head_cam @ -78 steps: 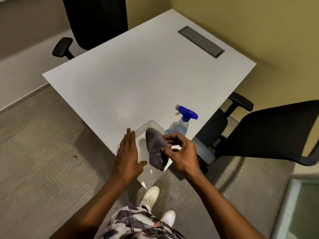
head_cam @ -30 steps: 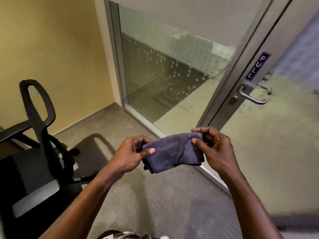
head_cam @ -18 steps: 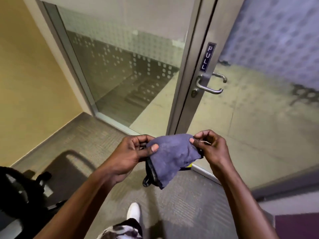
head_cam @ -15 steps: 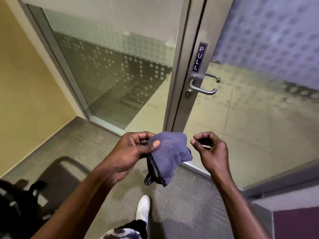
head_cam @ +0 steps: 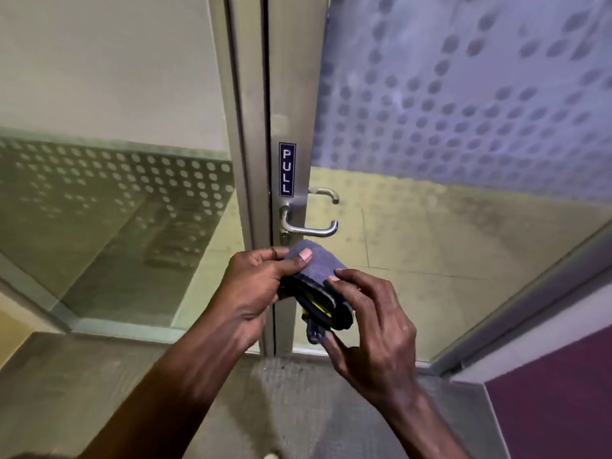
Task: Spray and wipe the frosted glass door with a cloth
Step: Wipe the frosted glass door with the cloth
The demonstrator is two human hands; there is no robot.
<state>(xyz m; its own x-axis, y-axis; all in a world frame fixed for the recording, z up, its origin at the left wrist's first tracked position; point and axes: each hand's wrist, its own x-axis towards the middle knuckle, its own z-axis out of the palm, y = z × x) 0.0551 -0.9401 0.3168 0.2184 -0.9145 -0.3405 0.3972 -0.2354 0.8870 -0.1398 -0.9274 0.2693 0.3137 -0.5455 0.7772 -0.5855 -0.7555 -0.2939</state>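
Note:
A folded blue-grey cloth (head_cam: 316,266) with a dark edge and a bit of yellow is held in front of me at waist height. My left hand (head_cam: 255,286) pinches its upper left part, thumb on top. My right hand (head_cam: 371,323) holds the cloth's lower right side with curled fingers. Just behind stands the frosted glass door (head_cam: 463,127), its upper pane covered in a dotted pattern, clearer below. The spray bottle is not in view.
A metal lever handle (head_cam: 306,226) and a "PULL" label (head_cam: 286,169) sit on the door's frame just above the cloth. A fixed glass panel (head_cam: 99,193) with dots fills the left. Grey carpet (head_cam: 99,392) lies underfoot; a purple wall (head_cam: 556,392) stands lower right.
I turned from the table to the door and stepped closer. My right hand, which had let go of the cloth half a second ago, now holds its lower side again; the cloth is folded smaller.

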